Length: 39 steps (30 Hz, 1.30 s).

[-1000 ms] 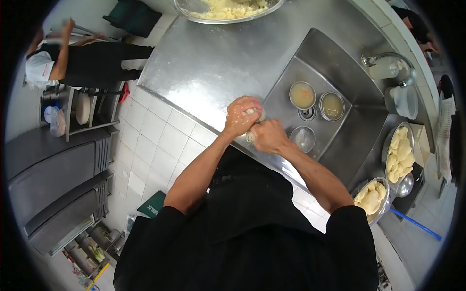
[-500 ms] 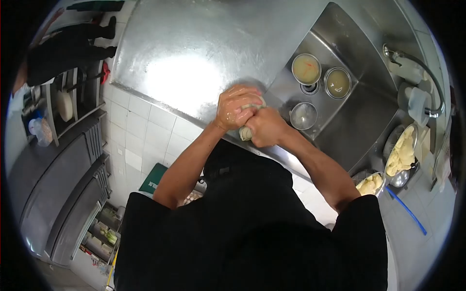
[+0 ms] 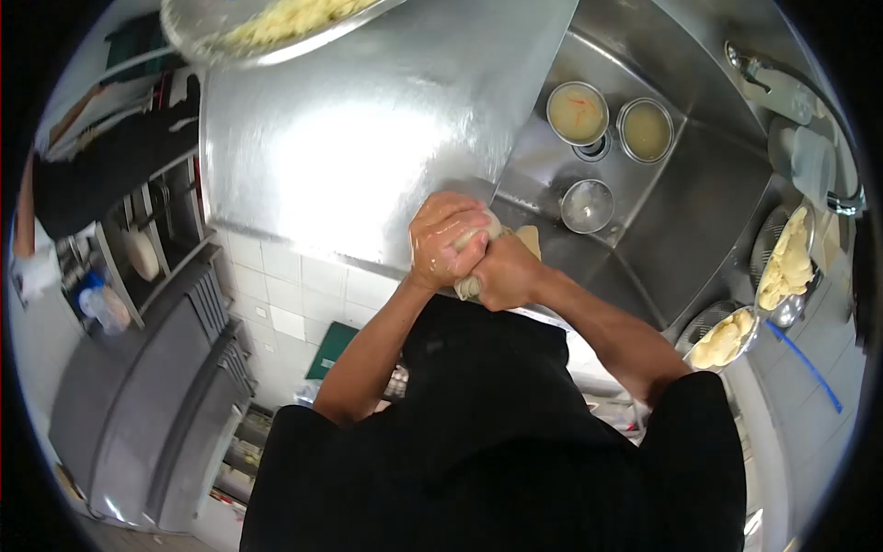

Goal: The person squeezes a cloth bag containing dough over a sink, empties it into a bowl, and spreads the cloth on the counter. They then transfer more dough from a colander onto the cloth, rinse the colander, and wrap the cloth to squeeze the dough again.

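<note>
Close in front of my body, at the front edge of the metal counter and sink, both hands are clenched around a bunched, pale cloth [image 3: 467, 288]. Wet and shiny, my left hand [image 3: 446, 241] wraps over its upper part. Pressed against it, my right hand [image 3: 509, 270] grips the cloth from the other side. An end of the cloth pokes out below the fingers, and a pale yellowish piece shows behind my right hand. Whatever the bundle may contain is hidden.
The sink [image 3: 727, 198] holds two metal pots [image 3: 578, 112] of cloudy liquid and a small metal bowl [image 3: 587, 206]. Strainers with pale yellow food [image 3: 722, 339] stand at right. A large bowl [image 3: 267, 57] of shredded pale food enters top left. A person [image 3: 110, 170] stands far left.
A large bowl of shredded food has come into view at the top left. My view has shifted, and my hands still squeeze the cloth. The person at left has changed position.
</note>
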Motion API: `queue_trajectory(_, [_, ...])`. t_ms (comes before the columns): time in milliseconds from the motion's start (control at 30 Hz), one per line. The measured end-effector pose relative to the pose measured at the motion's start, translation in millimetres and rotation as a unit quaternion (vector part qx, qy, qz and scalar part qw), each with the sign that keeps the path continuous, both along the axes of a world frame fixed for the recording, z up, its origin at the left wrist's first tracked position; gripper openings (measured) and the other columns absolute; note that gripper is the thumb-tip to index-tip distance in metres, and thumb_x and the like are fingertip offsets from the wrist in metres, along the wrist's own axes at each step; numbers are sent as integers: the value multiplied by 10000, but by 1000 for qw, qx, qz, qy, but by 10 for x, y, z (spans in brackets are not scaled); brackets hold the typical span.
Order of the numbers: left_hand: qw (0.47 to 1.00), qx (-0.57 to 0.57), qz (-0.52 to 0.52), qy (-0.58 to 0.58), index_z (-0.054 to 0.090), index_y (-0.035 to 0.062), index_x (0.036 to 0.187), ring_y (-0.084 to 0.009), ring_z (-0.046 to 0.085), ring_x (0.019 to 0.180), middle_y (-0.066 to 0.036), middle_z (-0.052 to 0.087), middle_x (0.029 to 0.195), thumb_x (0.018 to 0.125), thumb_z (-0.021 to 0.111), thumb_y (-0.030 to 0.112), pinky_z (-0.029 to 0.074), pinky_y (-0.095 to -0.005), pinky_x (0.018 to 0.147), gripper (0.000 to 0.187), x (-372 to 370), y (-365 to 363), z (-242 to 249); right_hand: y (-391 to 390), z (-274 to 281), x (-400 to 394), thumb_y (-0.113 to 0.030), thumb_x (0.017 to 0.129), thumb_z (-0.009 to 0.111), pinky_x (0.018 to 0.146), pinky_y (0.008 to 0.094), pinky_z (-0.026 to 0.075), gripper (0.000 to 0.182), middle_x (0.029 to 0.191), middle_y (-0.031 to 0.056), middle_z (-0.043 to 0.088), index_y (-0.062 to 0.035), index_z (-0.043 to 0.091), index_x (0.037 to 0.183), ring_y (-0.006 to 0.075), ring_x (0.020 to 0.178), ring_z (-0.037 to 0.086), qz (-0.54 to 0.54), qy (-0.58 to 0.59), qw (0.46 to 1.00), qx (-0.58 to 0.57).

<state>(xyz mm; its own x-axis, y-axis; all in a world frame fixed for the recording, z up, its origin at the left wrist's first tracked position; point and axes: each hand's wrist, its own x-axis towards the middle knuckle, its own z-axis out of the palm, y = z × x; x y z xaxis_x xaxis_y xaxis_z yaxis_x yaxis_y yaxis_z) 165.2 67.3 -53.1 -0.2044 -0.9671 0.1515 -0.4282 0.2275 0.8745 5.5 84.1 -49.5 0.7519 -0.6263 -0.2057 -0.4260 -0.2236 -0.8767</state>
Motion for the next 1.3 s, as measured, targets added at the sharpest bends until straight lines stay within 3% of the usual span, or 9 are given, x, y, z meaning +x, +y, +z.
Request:
queue_trajectory(33, [999, -11, -31, -2, 720, 23, 840, -341, 655, 894, -153, 708, 922, 715, 700, 146, 523, -426, 826, 176, -14, -67, 4, -1, -42, -18, -128, 624, 616, 633, 482, 514, 157, 680, 173, 640, -59, 672, 753, 379, 666, 644, -33, -62, 997, -9])
queue_trajectory(67, [997, -55, -55, -17, 715, 14, 837, -344, 658, 873, -155, 707, 904, 720, 680, 136, 528, -426, 804, 172, -46, -153, -19, -42, -108, -95, -127, 621, 610, 646, 489, 512, 177, 703, 176, 640, -69, 675, 775, 384, 686, 641, 75, 12, 995, 57])
queue_trajectory(167, [998, -50, -39, -8, 708, 1, 831, -348, 657, 858, -166, 704, 892, 720, 667, 117, 531, -433, 785, 166, -69, -151, 60, -14, -53, -45, -124, 613, 609, 657, 492, 511, 180, 726, 181, 648, -74, 675, 773, 388, 714, 644, -9, -24, 1000, 2])
queue_trajectory(433, [993, -103, -53, -19, 687, -7, 796, -338, 650, 784, -159, 690, 853, 713, 651, 90, 520, -420, 730, 133, -99, -209, -12, -82, -29, -84, -105, 605, 603, 662, 477, 514, 143, 692, 187, 647, -75, 677, 723, 394, 692, 637, -6, -34, 997, 65])
queue_trajectory(600, [996, -71, -39, -35, 685, -20, 847, -351, 651, 855, -177, 694, 895, 758, 646, 134, 520, -419, 783, 182, -125, -43, 120, 82, 58, -69, -89, 598, 589, 659, 484, 510, 139, 694, 207, 643, -63, 667, 710, 396, 690, 637, -76, -50, 996, 3])
queue_trajectory(867, [999, -37, -9, -32, 699, -4, 843, -344, 647, 854, -162, 693, 886, 730, 657, 133, 520, -417, 785, 182, -93, 147, 68, 104, 126, -70, -78, 604, 563, 665, 495, 508, 124, 699, 213, 642, -57, 659, 681, 404, 693, 635, 6, -1, 998, 63])
queue_trajectory(967, [999, -26, -46, -12, 706, 12, 823, -338, 646, 808, -156, 690, 871, 696, 661, 123, 521, -412, 751, 174, -31, -14, 67, 166, -261, -9, -70, 584, 574, 659, 479, 510, 138, 713, 206, 650, -41, 662, 686, 406, 696, 634, -19, -95, 994, 43])
queue_trajectory(1200, [997, -26, -18, -64, 697, -15, 823, -346, 653, 849, -180, 694, 887, 706, 631, 104, 521, -415, 792, 180, -145, 16, 161, 118, -5, -65, -67, 581, 583, 652, 476, 503, 136, 710, 199, 650, -52, 666, 689, 406, 696, 627, -46, -36, 996, 60])
queue_trajectory(1300, [999, -18, -4, -43, 700, -10, 826, -343, 655, 846, -173, 696, 892, 716, 637, 116, 518, -416, 801, 179, -96, 57, 118, 167, -72, -25, -74, 607, 613, 697, 451, 506, 254, 794, 149, 663, -107, 703, 842, 380, 774, 633, -12, -8, 998, 62])
